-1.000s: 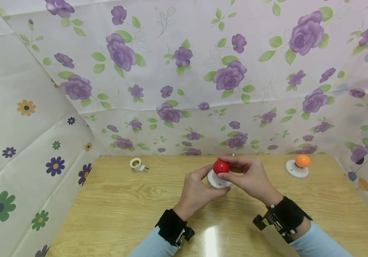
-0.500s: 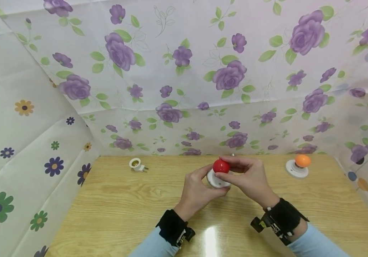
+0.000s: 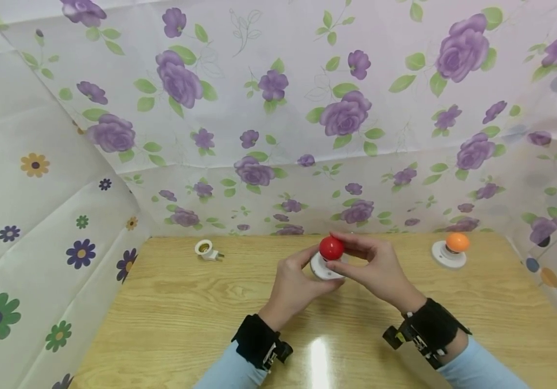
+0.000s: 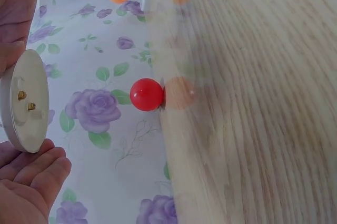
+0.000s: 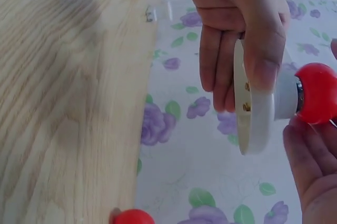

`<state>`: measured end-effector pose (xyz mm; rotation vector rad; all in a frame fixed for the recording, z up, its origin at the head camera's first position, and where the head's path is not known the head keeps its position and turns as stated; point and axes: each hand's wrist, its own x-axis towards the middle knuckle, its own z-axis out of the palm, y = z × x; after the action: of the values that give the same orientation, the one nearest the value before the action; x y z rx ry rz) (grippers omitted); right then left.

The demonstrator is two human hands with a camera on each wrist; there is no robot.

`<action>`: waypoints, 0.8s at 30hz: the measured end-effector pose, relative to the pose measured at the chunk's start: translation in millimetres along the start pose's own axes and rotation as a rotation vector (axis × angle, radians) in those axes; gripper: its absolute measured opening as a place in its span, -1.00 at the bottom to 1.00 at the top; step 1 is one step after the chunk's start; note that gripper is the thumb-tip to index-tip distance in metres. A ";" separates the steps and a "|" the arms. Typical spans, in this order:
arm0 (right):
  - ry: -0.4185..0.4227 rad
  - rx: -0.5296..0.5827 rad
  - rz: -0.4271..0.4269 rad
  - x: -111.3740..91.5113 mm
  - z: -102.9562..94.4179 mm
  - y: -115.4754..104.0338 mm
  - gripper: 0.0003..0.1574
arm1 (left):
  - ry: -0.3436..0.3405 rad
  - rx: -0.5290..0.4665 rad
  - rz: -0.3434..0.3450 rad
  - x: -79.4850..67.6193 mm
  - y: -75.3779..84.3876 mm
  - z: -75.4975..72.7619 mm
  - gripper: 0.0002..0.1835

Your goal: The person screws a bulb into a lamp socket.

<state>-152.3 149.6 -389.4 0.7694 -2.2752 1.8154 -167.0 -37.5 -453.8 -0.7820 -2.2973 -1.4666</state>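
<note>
My left hand [image 3: 294, 286] grips a round white lamp base [image 3: 321, 270] by its rim, holding it up off the table. The base's open underside with brass screws [image 4: 22, 95] shows in the left wrist view. My right hand [image 3: 377, 267] pinches a red light bulb [image 3: 331, 248] between thumb and fingers. In the right wrist view the bulb [image 5: 318, 93] sits at the mouth of the base's socket [image 5: 286, 95], with a strip of its metal cap showing. A second red bulb [image 4: 147, 94] lies on the table beyond my hands, mostly hidden in the head view.
On the wooden table [image 3: 186, 324], a white plug-in lamp socket [image 3: 205, 250] lies at the back left. At the back right stands a white lamp base [image 3: 448, 256] with an orange bulb [image 3: 457, 242] in it. Flowered sheeting [image 3: 254, 129] rises behind the table and at both sides.
Both hands, with the lamp base and red bulb, have shifted slightly left and up in the head view. Their hold on both looks the same.
</note>
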 end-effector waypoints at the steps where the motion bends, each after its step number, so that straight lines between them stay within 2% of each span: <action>1: -0.018 0.000 0.001 0.1 -1.1 0.0 -0.33 | 0.001 -0.002 -0.002 0.5 -0.4 -0.4 -0.31; 7: -0.099 -0.025 0.014 -1.0 -10.0 0.2 -0.20 | 0.028 0.021 -0.041 2.5 -1.2 -3.4 -0.35; 13: -0.175 -0.051 0.041 -2.0 -17.4 3.2 -0.09 | 0.030 -0.003 -0.092 4.1 -0.2 -7.2 -0.35; 18: -0.181 -0.119 0.095 -3.5 -18.9 13.9 -0.06 | 0.016 -0.021 -0.105 4.6 0.8 -9.7 -0.34; 24: -0.181 -0.162 0.120 -3.7 -19.2 39.4 0.01 | -0.013 -0.041 -0.103 4.6 1.9 -12.0 -0.34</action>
<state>-171.4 174.6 -420.2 0.8156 -2.5982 1.6406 -170.0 -46.3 -444.8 -0.6957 -2.3560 -1.5611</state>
